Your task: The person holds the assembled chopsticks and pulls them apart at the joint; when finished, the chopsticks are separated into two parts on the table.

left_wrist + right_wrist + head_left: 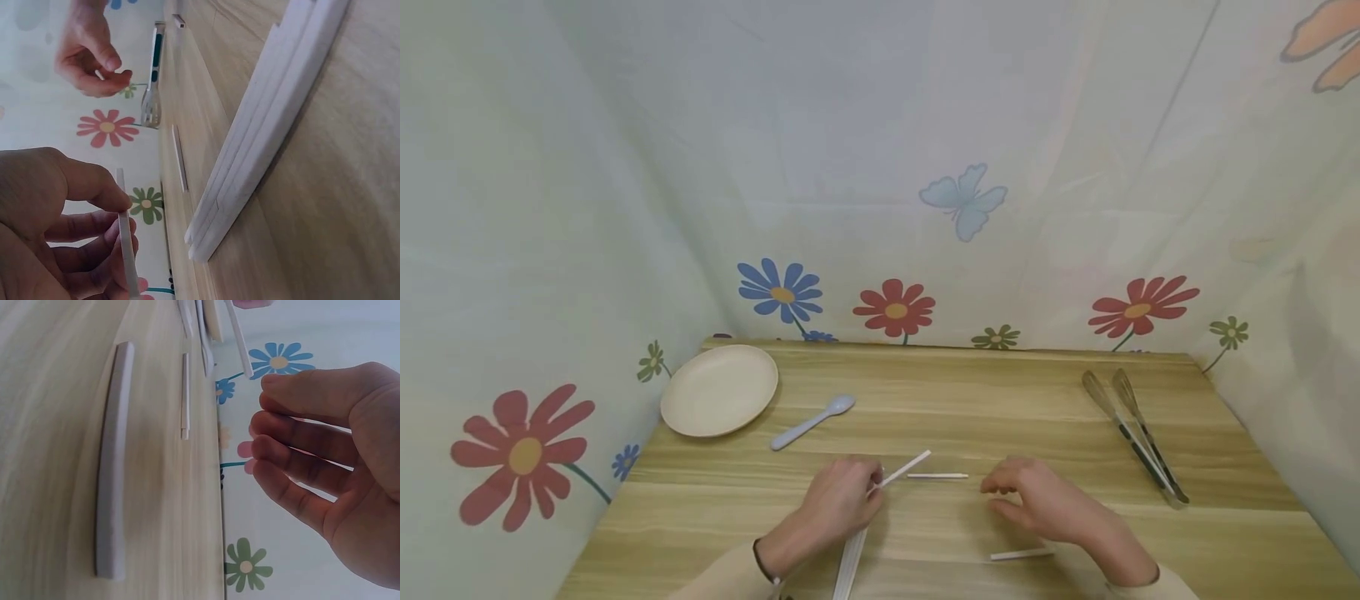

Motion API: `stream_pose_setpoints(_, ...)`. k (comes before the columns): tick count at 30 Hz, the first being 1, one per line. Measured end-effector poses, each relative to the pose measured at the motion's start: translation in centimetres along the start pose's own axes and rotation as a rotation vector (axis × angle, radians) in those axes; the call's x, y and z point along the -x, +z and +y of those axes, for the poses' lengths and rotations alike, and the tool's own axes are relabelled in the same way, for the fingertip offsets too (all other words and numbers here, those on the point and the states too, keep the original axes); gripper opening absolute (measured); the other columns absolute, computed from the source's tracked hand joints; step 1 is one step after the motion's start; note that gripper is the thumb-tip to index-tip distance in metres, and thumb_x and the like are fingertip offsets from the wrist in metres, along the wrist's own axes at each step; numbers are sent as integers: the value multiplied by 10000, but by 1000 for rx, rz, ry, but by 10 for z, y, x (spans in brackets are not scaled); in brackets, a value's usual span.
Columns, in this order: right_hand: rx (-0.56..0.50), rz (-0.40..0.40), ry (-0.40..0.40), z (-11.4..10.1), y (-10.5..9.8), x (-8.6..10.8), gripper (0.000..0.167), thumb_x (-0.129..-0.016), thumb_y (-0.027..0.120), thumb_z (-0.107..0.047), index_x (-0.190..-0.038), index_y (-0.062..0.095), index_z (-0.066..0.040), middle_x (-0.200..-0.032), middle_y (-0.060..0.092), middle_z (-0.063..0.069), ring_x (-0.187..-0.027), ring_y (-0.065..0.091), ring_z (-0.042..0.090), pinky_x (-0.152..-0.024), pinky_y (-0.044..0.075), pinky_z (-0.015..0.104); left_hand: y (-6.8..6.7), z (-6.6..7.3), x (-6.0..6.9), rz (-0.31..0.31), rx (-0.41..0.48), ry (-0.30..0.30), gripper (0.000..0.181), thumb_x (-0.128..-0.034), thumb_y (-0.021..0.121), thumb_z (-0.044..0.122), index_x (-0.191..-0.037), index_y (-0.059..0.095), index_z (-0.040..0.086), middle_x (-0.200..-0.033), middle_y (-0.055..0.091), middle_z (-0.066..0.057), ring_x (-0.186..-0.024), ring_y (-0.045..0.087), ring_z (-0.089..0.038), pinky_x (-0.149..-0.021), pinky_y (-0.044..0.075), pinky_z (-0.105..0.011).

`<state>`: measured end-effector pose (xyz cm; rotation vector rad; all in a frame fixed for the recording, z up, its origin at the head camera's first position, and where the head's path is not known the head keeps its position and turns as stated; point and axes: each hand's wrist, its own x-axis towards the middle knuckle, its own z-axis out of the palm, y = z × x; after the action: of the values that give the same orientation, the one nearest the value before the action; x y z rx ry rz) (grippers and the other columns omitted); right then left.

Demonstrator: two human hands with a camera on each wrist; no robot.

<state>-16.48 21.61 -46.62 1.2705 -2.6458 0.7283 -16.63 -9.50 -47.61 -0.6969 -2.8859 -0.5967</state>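
Observation:
My left hand (842, 497) pinches a thin white stick (908, 468) between thumb and fingers, just above the table; the left wrist view shows the same stick (127, 247) upright in the grip. Beneath this hand lie several longer white strips (850, 565), side by side; their near ends run out of the head view. Another white stick (937, 476) lies flat between the two hands. My right hand (1051, 502) hovers over the table with fingers loosely bent and nothing in them. Below it rests a short white stick (1022, 553), seen larger in the right wrist view.
A cream plate (721, 392) sits at the table's back left corner. To its right lies a pale blue-grey spoon (812, 423). Metal tongs (1135, 437) with dark green grips lie at the right. A flower-printed curtain (850, 125) encloses the table (955, 383).

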Motion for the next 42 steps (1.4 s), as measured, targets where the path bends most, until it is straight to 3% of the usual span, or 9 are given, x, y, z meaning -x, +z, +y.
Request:
stream_pose_setpoints(10,25,-6,50,-5,-5,-12,158,-849,732,-126,-1007,722,-119,-943,686,-43,-862,630,88,-713,529,260,1,3,-7,8,-34,30,116,-746,725,108,-857,706,139,-710,562,74,-598,472,-29,-517,380,-179)
stream_pose_setpoints(25,111,127,-40,-7,-1,-34,174,-814,762,-148,-981,720,-119,-943,684,-44,-893,641,116,-783,546,306,-3,10,-17,85,-16,133,109,-756,713,91,-859,694,122,-743,582,50,-656,505,-64,-583,415,-194)
stream_pose_setpoints(30,110,154,-73,-9,-1,-40,184,-803,768,-132,-979,715,-130,-940,685,-38,-884,637,111,-775,547,296,-2,12,-19,84,1,131,101,-790,706,91,-887,703,118,-771,592,46,-685,519,-71,-609,432,-206)
stream_pose_setpoints(36,100,166,-80,-11,-2,-45,184,-811,761,-116,-988,714,-122,-958,679,-39,-901,636,120,-780,550,307,-3,15,-22,71,23,151,95,-850,692,103,-940,720,120,-801,598,46,-722,521,-79,-649,441,-219)
stream_pose_setpoints(42,98,143,-61,-14,-3,-51,165,-835,747,-140,-992,720,-98,-965,684,-30,-912,630,122,-777,548,303,-2,17,-25,115,23,205,103,-836,692,70,-925,717,116,-800,608,26,-734,548,-108,-669,468,-250)
